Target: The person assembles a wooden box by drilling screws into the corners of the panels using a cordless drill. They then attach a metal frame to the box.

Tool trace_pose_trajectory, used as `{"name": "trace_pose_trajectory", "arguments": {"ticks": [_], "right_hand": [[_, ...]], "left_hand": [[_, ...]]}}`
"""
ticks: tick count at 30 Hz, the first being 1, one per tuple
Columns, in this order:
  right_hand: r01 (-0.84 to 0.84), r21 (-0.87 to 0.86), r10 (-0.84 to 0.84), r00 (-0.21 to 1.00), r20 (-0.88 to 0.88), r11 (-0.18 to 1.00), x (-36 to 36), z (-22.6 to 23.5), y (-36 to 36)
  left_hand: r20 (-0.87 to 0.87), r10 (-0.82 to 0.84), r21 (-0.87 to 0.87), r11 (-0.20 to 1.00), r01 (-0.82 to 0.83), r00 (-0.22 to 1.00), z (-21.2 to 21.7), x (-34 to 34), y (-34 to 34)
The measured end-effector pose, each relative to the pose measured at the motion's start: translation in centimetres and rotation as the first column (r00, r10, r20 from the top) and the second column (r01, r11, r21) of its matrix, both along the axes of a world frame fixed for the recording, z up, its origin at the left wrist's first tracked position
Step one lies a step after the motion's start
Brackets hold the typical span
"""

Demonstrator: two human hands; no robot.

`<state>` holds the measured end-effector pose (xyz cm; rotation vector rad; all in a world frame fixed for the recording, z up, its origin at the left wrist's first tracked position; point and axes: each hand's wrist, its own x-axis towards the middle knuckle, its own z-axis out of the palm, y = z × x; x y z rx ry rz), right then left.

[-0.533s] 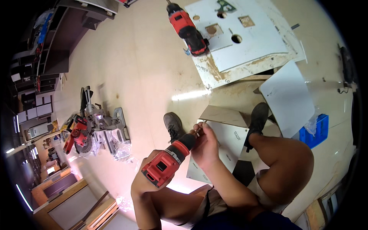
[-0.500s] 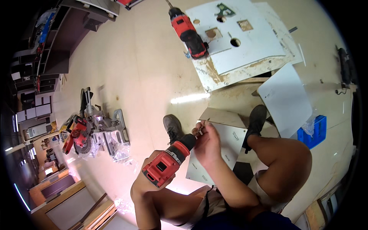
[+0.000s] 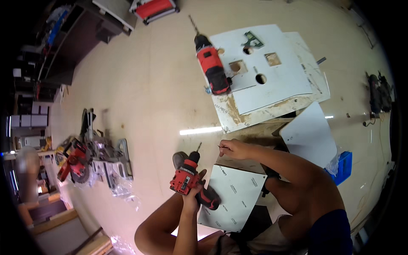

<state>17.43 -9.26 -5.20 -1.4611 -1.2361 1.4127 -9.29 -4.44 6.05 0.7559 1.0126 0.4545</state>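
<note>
One red-and-black drill, slim metallic bit, black chuck

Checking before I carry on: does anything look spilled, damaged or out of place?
Two things: the lower board has a brown patch at its left end, possibly stain or damage; crumpled clear plastic lies loose beside the saw.

Red miter saw on pale floor, clear plastic beside it, blue tray at right, red case at top
</note>
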Motion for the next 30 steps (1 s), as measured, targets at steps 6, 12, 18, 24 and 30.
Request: {"name": "trace_pose_trajectory", "arguments": {"ticks": [6,12,18,24,30], "right_hand": [[-0.070,0.101,0.089,0.976,-0.199,0.992,-0.9,-3.6,1.5],[-0.205,-0.026,0.190,0.941,-0.282,0.978,-2.7,-3.9,3.3],[-0.198,0.015,0.195,0.945,-0.262,0.980,-3.3,-5.3,3.3],[-0.209,0.000,0.201,0.939,-0.279,0.978,-3.5,-5.8,3.2],[-0.229,-0.054,0.206,0.937,-0.282,0.972,-3.5,-5.2,3.3]], "left_hand": [[-0.099,-0.149,-0.085,0.986,0.141,0.984,-1.6,1.8,2.0],[-0.133,-0.126,-0.243,0.966,0.091,0.983,-1.8,2.2,1.9],[-0.215,-0.111,-0.164,0.984,0.076,0.970,-1.9,3.1,1.6],[-0.169,-0.111,-0.234,0.970,0.070,0.979,-1.8,2.8,1.7],[-0.167,-0.023,-0.270,0.963,-0.023,0.986,-2.4,1.7,1.5]]}}
